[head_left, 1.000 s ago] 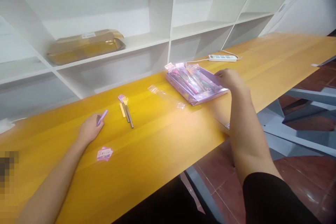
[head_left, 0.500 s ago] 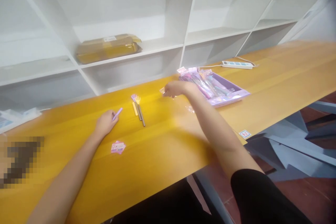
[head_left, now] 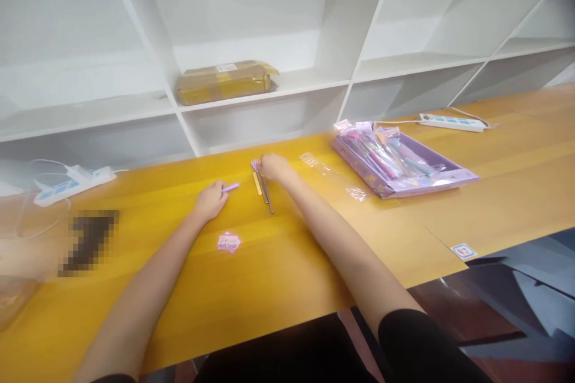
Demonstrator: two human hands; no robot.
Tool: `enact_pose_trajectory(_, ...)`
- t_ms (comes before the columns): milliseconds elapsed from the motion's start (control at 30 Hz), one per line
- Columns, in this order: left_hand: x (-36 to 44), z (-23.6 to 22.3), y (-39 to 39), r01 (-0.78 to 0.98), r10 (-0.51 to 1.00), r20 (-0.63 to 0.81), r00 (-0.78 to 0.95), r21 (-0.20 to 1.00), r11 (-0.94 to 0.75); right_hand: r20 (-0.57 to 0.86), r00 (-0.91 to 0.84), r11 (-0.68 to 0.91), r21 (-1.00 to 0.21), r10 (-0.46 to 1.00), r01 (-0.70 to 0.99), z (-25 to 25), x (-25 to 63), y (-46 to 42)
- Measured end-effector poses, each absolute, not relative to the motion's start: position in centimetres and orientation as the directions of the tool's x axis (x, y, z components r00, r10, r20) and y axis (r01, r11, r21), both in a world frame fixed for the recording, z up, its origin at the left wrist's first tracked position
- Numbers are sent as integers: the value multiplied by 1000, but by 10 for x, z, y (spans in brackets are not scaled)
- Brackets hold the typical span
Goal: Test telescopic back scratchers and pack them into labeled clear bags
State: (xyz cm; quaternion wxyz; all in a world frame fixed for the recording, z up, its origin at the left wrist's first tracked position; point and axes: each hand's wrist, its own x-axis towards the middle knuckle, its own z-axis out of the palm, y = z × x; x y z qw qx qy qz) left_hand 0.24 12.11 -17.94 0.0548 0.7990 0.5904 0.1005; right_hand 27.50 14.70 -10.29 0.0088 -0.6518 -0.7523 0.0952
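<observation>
My left hand (head_left: 211, 200) rests on the table, closed around a slim purple handle (head_left: 230, 187) that sticks out to the right. In the middle lie two back scratchers with thin metal rods (head_left: 266, 192); one has a purple claw head (head_left: 256, 165). A short yellow handle (head_left: 257, 183) lies along their left side. My right hand (head_left: 275, 167) is at the top of the rods with its fingers curled, covering the yellow claw head. Nearer to me lies a pink card (head_left: 229, 242). An empty clear plastic wrapper (head_left: 321, 164) lies right of my right hand.
A purple box (head_left: 381, 188) of wrapped back scratchers stands at the right. Power strips lie at the back right (head_left: 453, 122) and left (head_left: 74, 185). A brown taped package (head_left: 224, 84) sits on the white shelf (head_left: 309, 79). A blurred dark patch (head_left: 90, 242) is at the left.
My right hand has let go of the clear wrapper and moved left to the back scratchers' heads. The left hand still holds the purple handle. The view has shifted left.
</observation>
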Motion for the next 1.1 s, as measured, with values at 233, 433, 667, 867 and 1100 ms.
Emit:
enact_pose_trajectory(233,7,-183,120,910,921,166,352,172,-378,-140,-57,36,-151,989,988,-118,259,148)
enact_pose_trajectory(433,6,-185,122,894,905,195,378,175,-412,-262,-29,-11,-153,965,988,-130,245,149)
enact_pose_trajectory(667,4,-187,124,884,910,197,366,232,-406,-303,-61,-9,-224,951,975,-130,247,147)
enact_pose_trajectory(867,5,-185,120,850,913,239,330,345,-398,-431,-175,-3,-382,885,924,-121,267,145)
enact_pose_trajectory(1100,26,-162,107,689,901,347,260,587,-425,-308,-268,47,-572,913,819,-102,262,133)
